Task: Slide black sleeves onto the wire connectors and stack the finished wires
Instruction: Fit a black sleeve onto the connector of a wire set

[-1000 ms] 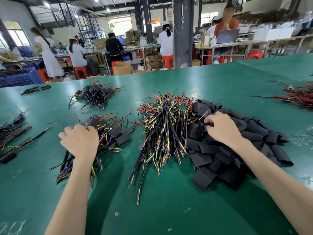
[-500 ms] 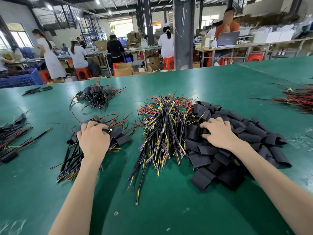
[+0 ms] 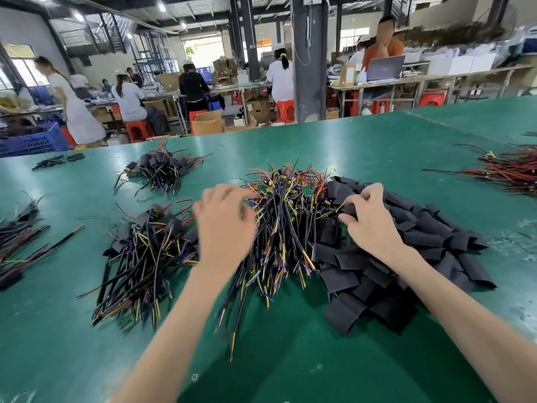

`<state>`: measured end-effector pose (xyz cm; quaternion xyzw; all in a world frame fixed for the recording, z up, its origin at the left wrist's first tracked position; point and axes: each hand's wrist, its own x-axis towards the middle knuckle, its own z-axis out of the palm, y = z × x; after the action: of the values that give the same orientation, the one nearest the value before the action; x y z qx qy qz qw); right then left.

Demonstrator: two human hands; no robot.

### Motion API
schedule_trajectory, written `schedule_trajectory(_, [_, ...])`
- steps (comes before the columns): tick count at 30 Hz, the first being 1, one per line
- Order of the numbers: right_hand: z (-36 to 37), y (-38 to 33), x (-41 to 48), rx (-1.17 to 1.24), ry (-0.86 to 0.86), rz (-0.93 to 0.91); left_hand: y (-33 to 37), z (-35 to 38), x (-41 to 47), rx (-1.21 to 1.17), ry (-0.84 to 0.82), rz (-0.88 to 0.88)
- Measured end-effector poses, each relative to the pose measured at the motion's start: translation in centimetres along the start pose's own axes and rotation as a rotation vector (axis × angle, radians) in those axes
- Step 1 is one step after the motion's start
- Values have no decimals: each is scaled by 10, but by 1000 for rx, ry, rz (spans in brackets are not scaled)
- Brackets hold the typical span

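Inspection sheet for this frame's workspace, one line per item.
Surface: green table, white specks at right.
Job's things: bare wires centre; sleeve pile right; sleeved stack left.
Clutter: second stack behind; red wires far right.
Hands: left hand open, blurred, over the bare wires; right hand pinches a sleeve.
Cables: nothing seen beyond the job's wires.
Surroundings: workers at benches, stools, boxes.

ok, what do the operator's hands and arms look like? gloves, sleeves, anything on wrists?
No gloves: left hand and right hand are both bare, no rings or finger cots visible. The left forearm and right forearm are bare to the frame edge, with no sleeves, watch or wristband in view. The left hand is motion-blurred, so fine detail there is uncertain.
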<state>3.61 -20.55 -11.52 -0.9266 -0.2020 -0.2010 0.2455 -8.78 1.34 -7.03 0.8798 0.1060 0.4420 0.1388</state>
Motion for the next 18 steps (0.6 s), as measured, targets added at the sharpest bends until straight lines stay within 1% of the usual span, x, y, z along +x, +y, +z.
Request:
schedule_trajectory(2, [1,-2,-1,0,25,0,41,18,1,-26,-71,213])
schedule_trajectory(3, [1,-3,-1,5,34,-1,58,29,5,18,-118,303])
schedule_trajectory(4, [1,-4,-1,17,35,3,73,41,10,91,-168,370])
schedule_trajectory(6, [0,-5,0,57,24,14,93,65,25,273,-297,437])
schedule_trajectory(9, [0,-2,0,98,32,13,104,97,40,531,-425,422])
schedule_trajectory(11, [-1,-1,0,121,44,26,101,108,44,613,-454,360])
schedule_trajectory(14, [0,-1,1,141,54,24,97,115,48,655,-468,294])
schedule_trajectory(18, [2,-2,-1,148,31,15,102,119,49,664,-535,238])
